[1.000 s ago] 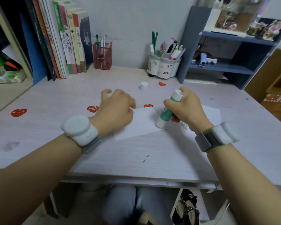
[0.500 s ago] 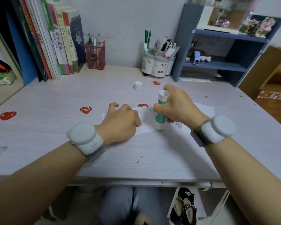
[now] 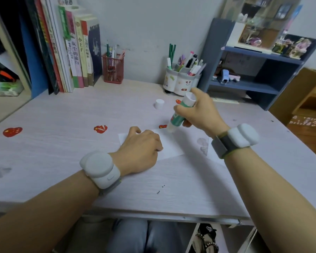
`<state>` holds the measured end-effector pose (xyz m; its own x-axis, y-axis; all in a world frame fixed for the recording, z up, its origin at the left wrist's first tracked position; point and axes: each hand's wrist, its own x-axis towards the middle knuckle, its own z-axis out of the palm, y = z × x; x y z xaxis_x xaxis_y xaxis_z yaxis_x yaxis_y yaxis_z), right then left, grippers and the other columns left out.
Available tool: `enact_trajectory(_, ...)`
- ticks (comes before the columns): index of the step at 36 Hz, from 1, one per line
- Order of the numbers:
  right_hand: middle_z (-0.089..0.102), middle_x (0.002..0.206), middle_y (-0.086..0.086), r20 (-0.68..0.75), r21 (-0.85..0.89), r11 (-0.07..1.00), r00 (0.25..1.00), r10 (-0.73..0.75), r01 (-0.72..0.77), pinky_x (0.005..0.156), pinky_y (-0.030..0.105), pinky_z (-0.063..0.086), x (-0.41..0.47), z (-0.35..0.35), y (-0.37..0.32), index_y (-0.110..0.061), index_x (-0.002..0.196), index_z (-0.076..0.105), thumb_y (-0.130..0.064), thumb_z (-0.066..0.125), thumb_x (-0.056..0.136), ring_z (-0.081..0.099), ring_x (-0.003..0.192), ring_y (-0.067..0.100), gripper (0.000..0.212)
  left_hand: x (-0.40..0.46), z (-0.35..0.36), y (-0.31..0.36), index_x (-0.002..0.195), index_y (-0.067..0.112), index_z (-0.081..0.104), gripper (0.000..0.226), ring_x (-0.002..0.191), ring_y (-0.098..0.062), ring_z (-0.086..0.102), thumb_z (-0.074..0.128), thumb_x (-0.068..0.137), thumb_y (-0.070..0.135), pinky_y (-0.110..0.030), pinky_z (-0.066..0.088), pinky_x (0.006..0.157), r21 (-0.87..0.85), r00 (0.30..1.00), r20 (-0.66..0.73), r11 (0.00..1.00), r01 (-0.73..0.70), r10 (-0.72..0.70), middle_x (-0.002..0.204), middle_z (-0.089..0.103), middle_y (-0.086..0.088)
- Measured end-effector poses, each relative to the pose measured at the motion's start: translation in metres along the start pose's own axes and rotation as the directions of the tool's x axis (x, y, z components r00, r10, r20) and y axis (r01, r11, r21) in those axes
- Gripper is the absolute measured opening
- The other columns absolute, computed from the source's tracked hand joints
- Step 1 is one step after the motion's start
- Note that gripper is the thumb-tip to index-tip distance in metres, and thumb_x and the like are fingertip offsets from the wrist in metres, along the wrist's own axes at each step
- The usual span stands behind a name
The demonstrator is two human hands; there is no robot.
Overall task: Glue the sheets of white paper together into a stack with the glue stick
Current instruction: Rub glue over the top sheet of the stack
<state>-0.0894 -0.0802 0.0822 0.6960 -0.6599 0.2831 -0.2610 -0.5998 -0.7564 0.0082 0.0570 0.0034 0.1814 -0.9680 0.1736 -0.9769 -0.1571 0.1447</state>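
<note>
White paper sheet [image 3: 169,145] sat just below the middle of the frame on the pale wood-grain surface [image 3: 62,143], pinned down by the left hand [image 3: 140,152], which rested knuckles-up on the sheet's left part with fingers curled under. Right above and to the right of it, the right hand [image 3: 199,114] was wrapped around the green-and-white glue stick [image 3: 179,114], thumb sticking up near the top end. The stick was tilted, and its lower tip met the sheet's upper edge, close to the left hand's knuckles. More white paper [image 3: 213,156] peeked out under the right wrist. The stick's white cap [image 3: 159,103] stood alone further up the frame, well apart from both hands.
</note>
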Motion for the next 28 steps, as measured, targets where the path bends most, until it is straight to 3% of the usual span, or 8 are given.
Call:
enact_trajectory(3,0.063,0.084,0.022,0.046,-0.017,1.0,0.999,0.011,-0.01,0.038,0.029,0.048,0.004,0.015,0.006,-0.003,0.09,0.046,-0.014,0.068,0.079,0.057,0.052,0.026,0.027,0.0,0.001,0.001,0.102,0.014,0.066,0.034,0.111,-0.009,0.045,0.035,0.087,0.009,-0.029,0.007,0.09,-0.009,1.0,0.006,1.0,-0.018,0.018,0.114,0.056,0.006)
enact_trajectory(7,0.065,0.085,0.022,0.064,-0.08,0.997,0.998,-0.012,0.017,0.048,0.044,0.053,0.01,0.026,0.012,0.003,0.093,0.045,-0.017,0.068,0.078,0.064,0.062,0.039,0.033,0.0,0.002,-0.001,0.099,0.015,0.066,0.049,0.108,-0.008,0.046,0.022,0.079,0.019,-0.028,0.008,0.09,-0.032,0.999,-0.023,0.999,-0.037,0.036,0.113,0.056,0.008)
enact_trajectory(12,0.064,0.085,0.022,0.057,-0.138,0.989,0.997,-0.042,0.05,0.042,0.034,0.051,0.02,0.028,0.017,-0.001,0.092,0.046,-0.018,0.067,0.08,0.064,0.066,0.039,0.03,-0.003,0.003,0.001,0.09,0.015,0.062,0.056,0.099,-0.011,0.048,0.011,0.071,0.023,-0.026,0.011,0.091,-0.009,0.996,-0.067,0.998,-0.063,0.063,0.109,0.055,0.007)
enact_trajectory(16,0.062,0.088,0.019,0.029,-0.203,0.976,0.997,-0.076,0.08,0.061,0.052,0.054,0.027,0.03,0.022,-0.003,0.092,0.045,-0.022,0.068,0.079,0.063,0.075,0.039,0.033,-0.007,0.004,0.003,0.09,0.015,0.063,0.073,0.097,-0.014,0.051,-0.003,0.061,0.029,-0.027,0.013,0.092,0.02,0.992,-0.094,0.997,-0.081,0.082,0.107,0.057,0.005)
enact_trajectory(19,0.059,0.088,0.017,0.011,-0.264,0.957,0.992,-0.124,0.122,0.067,0.055,0.051,0.028,0.032,0.023,-0.002,0.094,0.044,-0.022,0.067,0.079,0.06,0.077,0.039,0.033,-0.009,0.004,0.004,0.096,0.015,0.064,0.079,0.1,-0.012,0.05,-0.004,0.059,0.03,-0.026,0.012,0.094,0.015,0.993,-0.093,0.997,-0.075,0.077,0.11,0.056,0.007)
enact_trajectory(23,0.053,0.079,0.01,0.006,-0.326,0.93,0.984,-0.18,0.172,0.065,0.042,0.045,0.027,0.029,0.029,-0.01,0.086,0.038,-0.02,0.066,0.08,0.051,0.074,0.036,0.03,-0.009,0.004,0.005,0.096,0.014,0.063,0.08,0.104,-0.012,0.049,-0.005,0.058,0.031,-0.025,0.01,0.094,0.008,0.993,-0.093,0.997,-0.074,0.074,0.112,0.057,0.007)
enact_trajectory(26,0.06,0.08,0.009,-0.16,-0.133,0.983,0.976,-0.147,0.126,0.062,0.049,0.051,0.026,0.016,0.027,-0.012,0.087,0.043,-0.024,0.066,0.078,0.059,0.073,0.038,0.028,-0.01,0.004,0.005,0.102,0.015,0.064,0.083,0.11,-0.011,0.048,-0.006,0.059,0.032,-0.026,0.009,0.094,0.02,0.993,-0.084,0.997,-0.079,0.081,0.118,0.056,0.007)
enact_trajectory(28,0.063,0.082,0.01,-0.186,0.009,0.993,0.976,-0.114,0.118,0.054,0.048,0.054,0.025,0.008,0.012,-0.004,0.094,0.047,-0.018,0.067,0.081,0.064,0.069,0.038,0.028,-0.01,0.003,0.006,0.096,0.014,0.063,0.073,0.11,-0.011,0.047,-0.002,0.066,0.029,-0.026,0.01,0.094,0.01,0.994,-0.084,0.998,-0.07,0.07,0.116,0.056,0.007)
